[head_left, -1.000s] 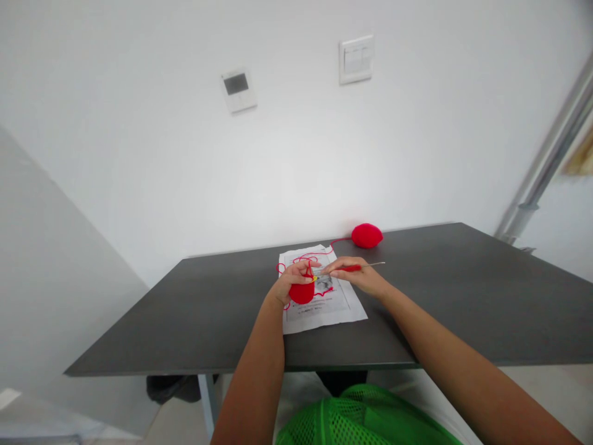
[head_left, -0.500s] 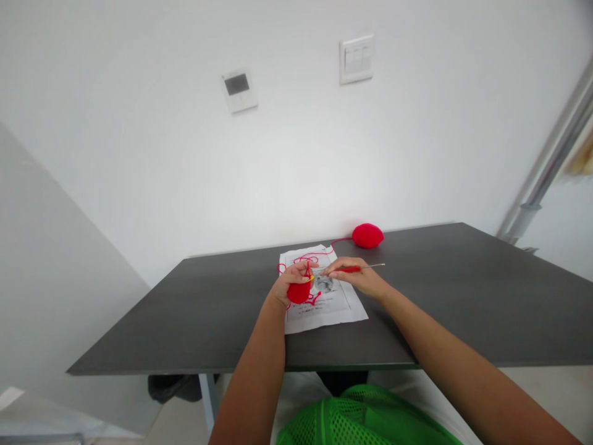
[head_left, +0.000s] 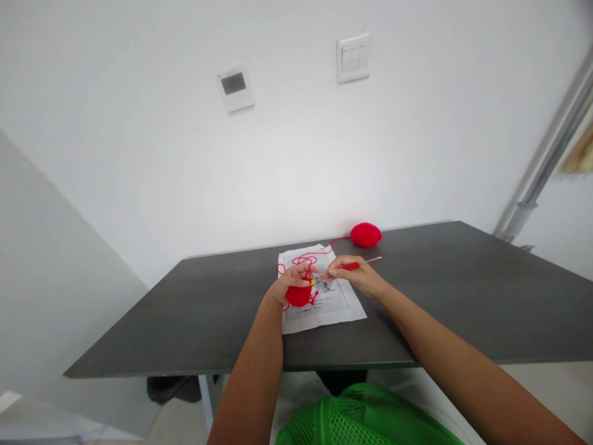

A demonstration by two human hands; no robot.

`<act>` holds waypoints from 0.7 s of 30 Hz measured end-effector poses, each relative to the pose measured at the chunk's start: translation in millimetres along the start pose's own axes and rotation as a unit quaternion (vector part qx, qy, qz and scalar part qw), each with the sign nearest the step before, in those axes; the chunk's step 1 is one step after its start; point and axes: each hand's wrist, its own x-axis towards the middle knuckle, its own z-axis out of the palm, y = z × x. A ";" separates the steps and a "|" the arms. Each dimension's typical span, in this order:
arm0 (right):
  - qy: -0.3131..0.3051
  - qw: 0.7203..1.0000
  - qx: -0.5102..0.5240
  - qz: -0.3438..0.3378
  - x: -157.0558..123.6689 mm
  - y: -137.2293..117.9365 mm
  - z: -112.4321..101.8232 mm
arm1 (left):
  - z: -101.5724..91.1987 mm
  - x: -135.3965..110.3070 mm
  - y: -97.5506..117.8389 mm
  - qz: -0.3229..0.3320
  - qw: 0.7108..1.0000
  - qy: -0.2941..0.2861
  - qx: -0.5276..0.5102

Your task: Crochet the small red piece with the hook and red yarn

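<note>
My left hand (head_left: pixel 288 283) is closed on a small round piece of red crochet (head_left: pixel 299 296), held above a printed sheet (head_left: pixel 324 315). A little yellow stitch marker (head_left: pixel 312 282) shows at the edge of the piece, near my thumb. Red yarn (head_left: pixel 309 269) runs up over the left fingers. In my right hand (head_left: pixel 354 276), just to the right, is a crochet hook (head_left: pixel 352 266) with a red handle; its metal shaft points away to the right. The fingertips of both hands are close together but look apart.
A red yarn ball (head_left: pixel 365 235) lies at the table's back edge by the wall, its strand looping across the paper. The dark table (head_left: pixel 208 321) has its front edge under my forearms. A black bag (head_left: pixel 173 389) is below on the left.
The hook in my right hand has tilted, its metal end now a little higher and less of it showing. My left hand keeps its hold on the crochet piece. The view has shifted slightly.
</note>
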 end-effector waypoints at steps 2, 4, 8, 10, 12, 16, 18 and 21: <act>-0.009 1.000 -0.025 -0.003 -1.0 -4.5 -0.2 | 0.9 -0.1 -0.4 0.011 1.000 -0.003 -0.014; -0.018 0.999 -0.041 -0.002 -2.0 -8.0 -0.7 | 2.0 -0.1 -1.0 0.016 1.000 -0.006 -0.021; -0.026 0.999 -0.042 -0.004 -2.4 -7.4 -2.6 | 3.8 -0.6 -0.6 0.005 1.000 -0.008 -0.015; -0.021 0.999 -0.024 -0.006 -2.0 -4.2 -3.2 | 4.0 -1.2 0.5 0.001 1.000 -0.008 -0.011; -0.014 1.000 -0.017 -0.010 -1.6 -1.4 -3.0 | 3.9 -2.1 1.7 -0.009 1.000 -0.010 -0.003; -0.008 0.999 -0.044 -0.020 -1.4 -1.8 -1.0 | 4.7 -3.0 2.9 -0.014 1.000 -0.018 -0.005; -0.012 0.998 -0.060 -0.024 -1.6 -4.9 -0.3 | 5.7 -2.8 2.6 0.002 1.000 -0.018 -0.025; -0.027 0.997 -0.066 -0.029 -2.5 -9.8 -0.2 | 6.6 -2.1 1.3 0.014 0.999 -0.016 -0.043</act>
